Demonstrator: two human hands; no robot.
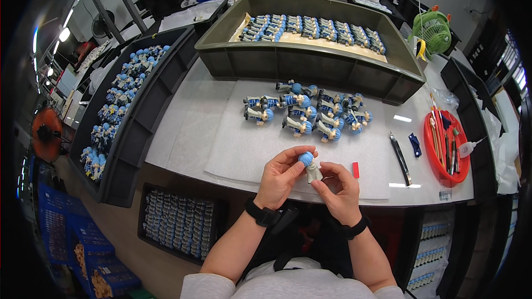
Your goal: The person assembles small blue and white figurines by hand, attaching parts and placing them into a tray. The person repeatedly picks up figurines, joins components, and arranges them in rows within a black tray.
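Note:
My left hand (280, 177) and my right hand (339, 189) together hold one small toy figure (310, 167) with a blue round head and a pale body, just above the white foam mat (244, 144) at the table's near edge. The left fingers pinch the blue head; the right fingers grip the body from below. Both wrists wear black bands. Farther out on the mat lies a cluster of several similar blue-and-white figures (307, 112).
A dark green tray (299, 61) behind the mat holds rows of figures. A black bin (138, 116) at left holds more. A red dish (446, 147) of brushes, a black tool (400, 158) and a small red block (355, 170) lie at right. Another person sits at the far side.

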